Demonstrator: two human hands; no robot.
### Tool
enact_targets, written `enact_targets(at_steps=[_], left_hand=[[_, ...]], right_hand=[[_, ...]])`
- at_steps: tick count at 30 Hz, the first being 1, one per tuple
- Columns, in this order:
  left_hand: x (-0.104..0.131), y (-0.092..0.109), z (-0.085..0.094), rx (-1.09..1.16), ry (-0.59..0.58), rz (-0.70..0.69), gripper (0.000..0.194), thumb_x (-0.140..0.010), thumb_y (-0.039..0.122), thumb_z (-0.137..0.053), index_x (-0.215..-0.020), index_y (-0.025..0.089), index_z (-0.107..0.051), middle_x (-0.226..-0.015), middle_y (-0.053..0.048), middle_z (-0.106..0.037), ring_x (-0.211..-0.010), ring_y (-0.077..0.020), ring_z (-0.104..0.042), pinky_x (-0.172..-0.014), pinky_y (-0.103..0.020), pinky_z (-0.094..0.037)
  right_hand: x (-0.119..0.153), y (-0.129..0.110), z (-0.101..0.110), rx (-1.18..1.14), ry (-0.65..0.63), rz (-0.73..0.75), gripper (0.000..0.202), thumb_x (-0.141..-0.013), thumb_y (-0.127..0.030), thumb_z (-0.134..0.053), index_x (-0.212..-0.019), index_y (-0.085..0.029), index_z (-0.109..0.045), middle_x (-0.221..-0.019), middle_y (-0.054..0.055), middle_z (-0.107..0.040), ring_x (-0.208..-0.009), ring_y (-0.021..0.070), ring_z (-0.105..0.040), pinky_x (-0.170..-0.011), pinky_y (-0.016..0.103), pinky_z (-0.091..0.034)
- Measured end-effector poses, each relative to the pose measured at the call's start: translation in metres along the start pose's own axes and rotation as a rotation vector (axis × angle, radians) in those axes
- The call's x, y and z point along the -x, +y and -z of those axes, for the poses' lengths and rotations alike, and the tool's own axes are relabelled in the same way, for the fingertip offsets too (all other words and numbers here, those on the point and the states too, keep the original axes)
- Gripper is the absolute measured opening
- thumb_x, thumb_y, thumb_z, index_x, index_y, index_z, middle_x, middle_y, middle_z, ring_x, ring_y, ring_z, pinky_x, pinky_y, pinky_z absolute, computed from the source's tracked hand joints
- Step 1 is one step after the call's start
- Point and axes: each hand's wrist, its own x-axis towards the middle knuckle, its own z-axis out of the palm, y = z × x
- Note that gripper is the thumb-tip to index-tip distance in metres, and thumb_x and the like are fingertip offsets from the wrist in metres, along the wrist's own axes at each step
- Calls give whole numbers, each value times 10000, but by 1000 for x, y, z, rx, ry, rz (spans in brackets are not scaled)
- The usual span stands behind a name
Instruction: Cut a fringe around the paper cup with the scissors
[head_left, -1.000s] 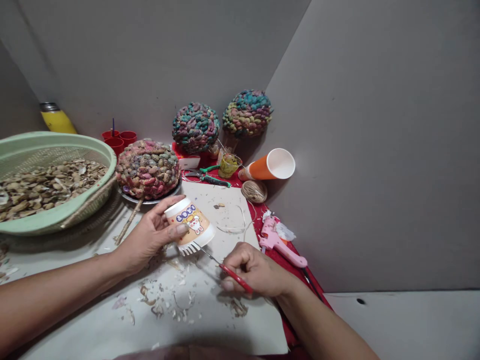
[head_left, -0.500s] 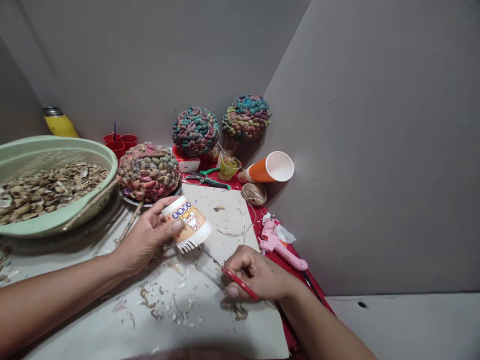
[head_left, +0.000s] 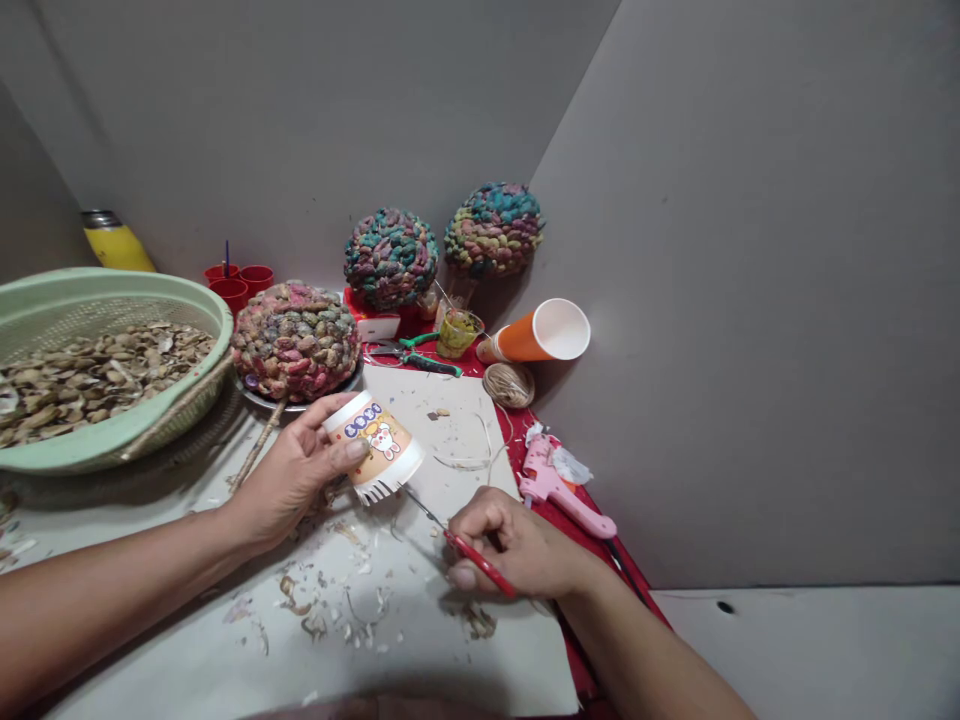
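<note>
My left hand (head_left: 304, 465) grips a paper cup (head_left: 382, 446) with a cartoon rabbit on it, tilted on its side above the board. Several short slits fringe the cup's lower rim. In my right hand (head_left: 502, 545) is a pair of red-handled scissors (head_left: 480, 562), its fingers wrapped round the handles. The scissor tips touch or nearly touch the rim beside the slits; exactly how far the blades stand apart is hard to see. Behind my left hand a ball covered in pink and brown shells (head_left: 298, 342) rests in a metal dish, with a stick (head_left: 259, 445) extending from it.
A green basket of shells (head_left: 180, 290) stands at left. At the back are two coloured shell-covered balls (head_left: 391, 258), pliers (head_left: 420, 358), a small cup (head_left: 457, 335), a twine roll (head_left: 508, 385) and stacked orange cups (head_left: 525, 335). A pink glue gun (head_left: 566, 500) lies right. Scraps litter the white board (head_left: 420, 660).
Both hands stay nearly where they were, still holding the cup and the scissors. The scissor tips have shifted very slightly at the cup's rim. The view has tilted a little.
</note>
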Motion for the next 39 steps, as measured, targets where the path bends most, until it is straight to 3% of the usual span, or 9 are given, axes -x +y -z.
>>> enact_targets(at_steps=[7, 17, 22, 26, 34, 39], left_hand=[[-1, -1, 0, -10, 4, 4, 553, -706, 245, -860, -1186, 213, -588, -992, -40, -773, -827, -167, -720, -763, -251, -552], [-1, -1, 0, -39, 19, -13, 550, -693, 258, -863, -1183, 216, -617, -992, -50, -774, -859, -195, -728, -749, -260, -561], [-2, 0, 0, -34, 18, -21, 529, -693, 255, -865, -1168, 226, -633, -981, -35, -776, -867, -185, -722, -787, -258, -561], [-2, 1, 0, -32, 9, -30, 517, -699, 251, -863, -1165, 235, -638, -937, -18, -777, -822, -158, -714, -780, -239, -558], [-2, -1, 2, -55, -8, -38, 535, -709, 268, -854, -1189, 243, -619, -1012, -40, -773, -939, -216, -725, -823, -284, -561], [-2, -2, 3, -59, -48, -69, 514, -725, 241, -847, -1186, 261, -622, -1042, -28, -770, -905, -180, -720, -818, -261, -561]], right_hand=[[0, 4, -1, -25, 29, 2, 634, -680, -512, -832, -465, -167, -345, -430, -98, -282, -434, 19, -204, -381, 158, -176], [-1, 5, -2, -51, 48, 50, 635, -735, -533, -785, -457, -175, -341, -407, -95, -299, -408, 15, -219, -368, 158, -185], [-1, 4, -3, -98, 57, 35, 629, -694, -498, -831, -444, -166, -359, -389, -88, -327, -384, 9, -229, -366, 163, -186], [-1, 4, -3, -112, 51, 44, 622, -700, -498, -831, -444, -163, -374, -384, -84, -349, -379, 13, -239, -365, 162, -193], [0, 9, -2, -139, 22, 43, 579, -759, -509, -784, -458, -149, -445, -388, -58, -422, -354, 18, -287, -355, 158, -221], [-2, 8, -3, -183, -9, 43, 593, -732, -524, -803, -456, -149, -435, -380, -62, -421, -332, 9, -285, -347, 152, -220]])
